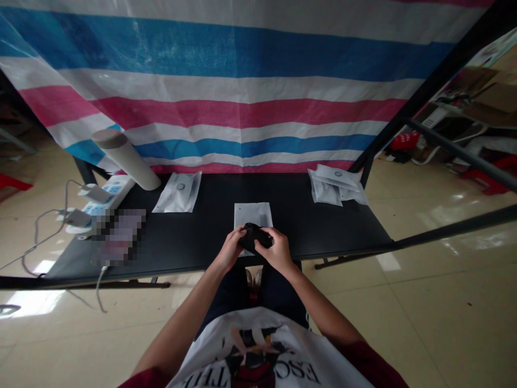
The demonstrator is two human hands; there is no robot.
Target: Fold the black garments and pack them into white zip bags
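Observation:
My left hand (230, 249) and my right hand (277, 249) are both closed on a small black object (252, 237), soft-looking like folded cloth, held just above the near edge of the black table (194, 237). A white flat pouch (253, 214) lies on the table right behind the black object. My fingers wrap the object from both sides and part of it is hidden by them.
A white pouch (178, 192) lies at the back left, a small pile of white pouches (336, 185) at the back right. A cardboard tube (125, 157) leans at the far left beside a power strip (105, 195) with chargers and cables. A striped tarp (242, 91) hangs behind. Black metal bars (444, 145) cross at right.

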